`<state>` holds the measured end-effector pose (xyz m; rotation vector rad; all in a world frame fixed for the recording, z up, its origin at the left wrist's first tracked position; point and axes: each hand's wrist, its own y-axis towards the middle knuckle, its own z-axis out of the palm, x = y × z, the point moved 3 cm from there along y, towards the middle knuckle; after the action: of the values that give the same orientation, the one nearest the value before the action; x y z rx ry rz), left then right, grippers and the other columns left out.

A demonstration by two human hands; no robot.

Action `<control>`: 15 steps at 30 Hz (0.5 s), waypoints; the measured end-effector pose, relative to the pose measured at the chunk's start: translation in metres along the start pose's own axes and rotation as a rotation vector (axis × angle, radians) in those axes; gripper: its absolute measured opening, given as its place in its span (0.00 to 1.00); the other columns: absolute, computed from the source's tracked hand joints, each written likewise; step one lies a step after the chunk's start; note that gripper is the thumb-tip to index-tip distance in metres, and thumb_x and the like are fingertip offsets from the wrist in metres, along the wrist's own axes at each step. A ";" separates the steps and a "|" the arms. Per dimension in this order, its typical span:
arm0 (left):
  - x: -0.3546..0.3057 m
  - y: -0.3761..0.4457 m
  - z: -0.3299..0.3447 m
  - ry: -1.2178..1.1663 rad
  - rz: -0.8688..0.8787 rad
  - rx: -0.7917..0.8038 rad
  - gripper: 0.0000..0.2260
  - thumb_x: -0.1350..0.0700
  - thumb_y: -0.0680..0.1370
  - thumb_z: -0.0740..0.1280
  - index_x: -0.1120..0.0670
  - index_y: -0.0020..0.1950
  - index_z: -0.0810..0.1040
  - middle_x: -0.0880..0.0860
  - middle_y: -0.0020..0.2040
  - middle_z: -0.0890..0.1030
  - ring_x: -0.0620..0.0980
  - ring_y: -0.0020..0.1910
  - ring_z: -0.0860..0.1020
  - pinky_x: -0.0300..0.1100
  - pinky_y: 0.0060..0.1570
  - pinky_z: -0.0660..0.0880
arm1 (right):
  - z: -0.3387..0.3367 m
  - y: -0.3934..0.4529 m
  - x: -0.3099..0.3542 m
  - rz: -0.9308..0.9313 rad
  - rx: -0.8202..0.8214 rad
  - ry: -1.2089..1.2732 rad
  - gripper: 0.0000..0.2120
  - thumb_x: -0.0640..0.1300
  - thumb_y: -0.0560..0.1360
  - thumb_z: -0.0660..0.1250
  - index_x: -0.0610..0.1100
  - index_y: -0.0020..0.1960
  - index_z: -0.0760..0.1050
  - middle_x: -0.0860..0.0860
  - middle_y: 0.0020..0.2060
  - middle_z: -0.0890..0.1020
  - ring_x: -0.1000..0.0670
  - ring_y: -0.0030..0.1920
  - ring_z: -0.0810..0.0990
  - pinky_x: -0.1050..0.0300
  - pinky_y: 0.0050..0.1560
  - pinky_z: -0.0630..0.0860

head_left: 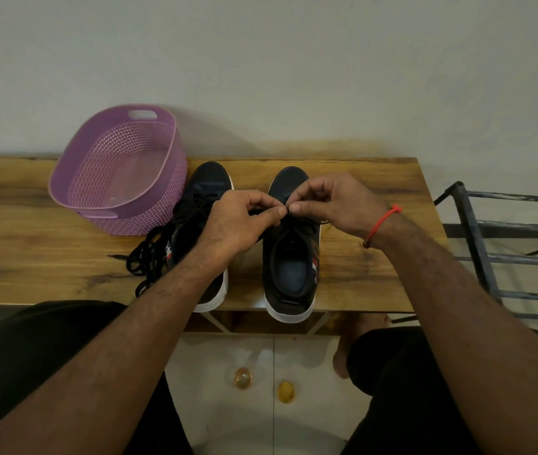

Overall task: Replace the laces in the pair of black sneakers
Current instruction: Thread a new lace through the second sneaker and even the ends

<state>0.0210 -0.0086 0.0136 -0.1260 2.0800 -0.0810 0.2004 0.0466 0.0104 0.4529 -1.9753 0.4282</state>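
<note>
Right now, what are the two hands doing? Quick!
Left hand: pinches the black lace over the right sneaker.
Right hand: pinches the same lace, fingertips meeting the left's.

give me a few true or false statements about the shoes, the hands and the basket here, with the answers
1. Both hands work at the laces of the right sneaker. True: the left hand and the right hand pinch its lace, fingertips close together.
2. The purple basket holds a pile of laces. False: no laces show in it.
3. Loose black laces lie on the wooden table beside the left sneaker. True.
4. The basket stands between the two sneakers. False: it stands left of both.
5. The red thread band is on the left wrist. False: it is on the right wrist.
</note>
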 end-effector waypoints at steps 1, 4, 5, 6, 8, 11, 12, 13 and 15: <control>0.001 0.000 0.000 0.002 0.005 -0.011 0.06 0.52 0.77 0.73 0.50 0.52 0.86 0.45 0.42 0.85 0.33 0.39 0.81 0.24 0.37 0.73 | 0.000 0.000 0.000 -0.002 -0.005 -0.001 0.03 0.42 0.74 0.74 0.48 0.48 0.83 0.52 0.42 0.86 0.56 0.45 0.83 0.63 0.45 0.77; 0.002 0.001 -0.001 0.032 0.021 -0.062 0.04 0.51 0.77 0.74 0.48 0.50 0.86 0.41 0.42 0.83 0.32 0.34 0.77 0.32 0.41 0.75 | -0.002 0.000 0.001 0.000 -0.031 -0.062 0.04 0.42 0.74 0.75 0.47 0.49 0.82 0.51 0.41 0.84 0.56 0.42 0.81 0.61 0.43 0.77; 0.003 0.001 -0.001 0.055 0.025 -0.072 0.04 0.51 0.76 0.74 0.46 0.50 0.86 0.40 0.42 0.83 0.32 0.36 0.77 0.34 0.43 0.76 | -0.002 -0.001 0.000 0.005 -0.034 -0.087 0.04 0.43 0.74 0.75 0.47 0.49 0.82 0.51 0.41 0.84 0.55 0.42 0.81 0.60 0.44 0.78; 0.002 0.001 -0.001 0.082 0.031 -0.073 0.04 0.50 0.76 0.74 0.46 0.50 0.86 0.39 0.42 0.82 0.32 0.39 0.78 0.35 0.45 0.77 | -0.003 -0.001 0.000 0.012 -0.034 -0.104 0.04 0.44 0.74 0.74 0.47 0.49 0.82 0.52 0.41 0.84 0.55 0.42 0.81 0.59 0.45 0.79; 0.002 0.001 0.000 0.127 0.045 -0.058 0.04 0.49 0.76 0.74 0.46 0.50 0.86 0.38 0.43 0.82 0.33 0.43 0.78 0.35 0.48 0.77 | -0.003 -0.001 0.000 0.021 -0.017 -0.118 0.05 0.46 0.75 0.74 0.47 0.49 0.82 0.53 0.42 0.84 0.55 0.43 0.81 0.58 0.46 0.80; 0.001 0.001 0.000 0.135 0.041 -0.047 0.06 0.49 0.77 0.74 0.47 0.52 0.86 0.38 0.44 0.82 0.35 0.47 0.78 0.34 0.51 0.75 | -0.001 -0.001 0.000 0.015 0.016 -0.167 0.05 0.46 0.75 0.74 0.47 0.50 0.83 0.53 0.44 0.84 0.55 0.45 0.82 0.58 0.47 0.80; 0.001 0.001 0.000 0.137 0.038 -0.040 0.06 0.49 0.77 0.73 0.47 0.52 0.86 0.38 0.44 0.82 0.35 0.49 0.78 0.34 0.52 0.73 | 0.000 -0.001 0.000 0.011 0.010 -0.186 0.05 0.46 0.75 0.74 0.47 0.50 0.83 0.54 0.43 0.84 0.56 0.44 0.81 0.59 0.46 0.79; 0.001 0.002 0.000 0.138 0.033 -0.033 0.06 0.49 0.77 0.73 0.47 0.53 0.86 0.37 0.45 0.82 0.36 0.51 0.78 0.34 0.54 0.72 | 0.000 -0.001 0.000 0.010 -0.002 -0.206 0.05 0.46 0.75 0.74 0.47 0.50 0.83 0.55 0.42 0.84 0.58 0.43 0.80 0.61 0.45 0.78; 0.002 0.002 0.001 0.145 0.029 -0.036 0.07 0.50 0.78 0.72 0.47 0.54 0.86 0.37 0.44 0.81 0.35 0.51 0.78 0.36 0.57 0.73 | 0.000 -0.001 0.000 0.019 -0.025 -0.237 0.05 0.47 0.75 0.73 0.47 0.49 0.83 0.56 0.42 0.83 0.60 0.41 0.79 0.63 0.43 0.75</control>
<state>0.0210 -0.0063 0.0113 -0.1144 2.2281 -0.0358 0.2007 0.0459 0.0102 0.4881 -2.2127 0.3748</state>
